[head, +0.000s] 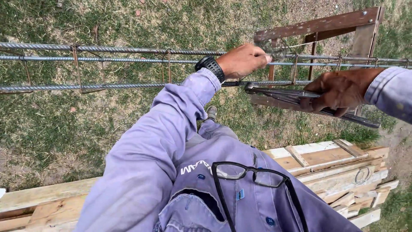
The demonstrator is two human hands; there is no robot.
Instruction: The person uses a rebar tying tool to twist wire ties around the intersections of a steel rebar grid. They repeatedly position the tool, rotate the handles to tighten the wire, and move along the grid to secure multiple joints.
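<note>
Grass and bare dirt lying under a rebar cage (128, 64) that is running level, left to right, propped on a wooden trestle (326, 25). Left hand (244, 60) is closing on tie wire (277, 49) at the top bar — fingers pinched shut. Right hand (339, 92) is gripping a twisting tool (274, 91), pointing leftward just below the wire — the nearer hand is the left.

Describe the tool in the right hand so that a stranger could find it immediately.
Start at the long rebar cage lying across the grass, and follow it right to the wooden trestle. There the right hand grips a dark metal tool, flat and smooth, unlike the ribbed bars.
</note>
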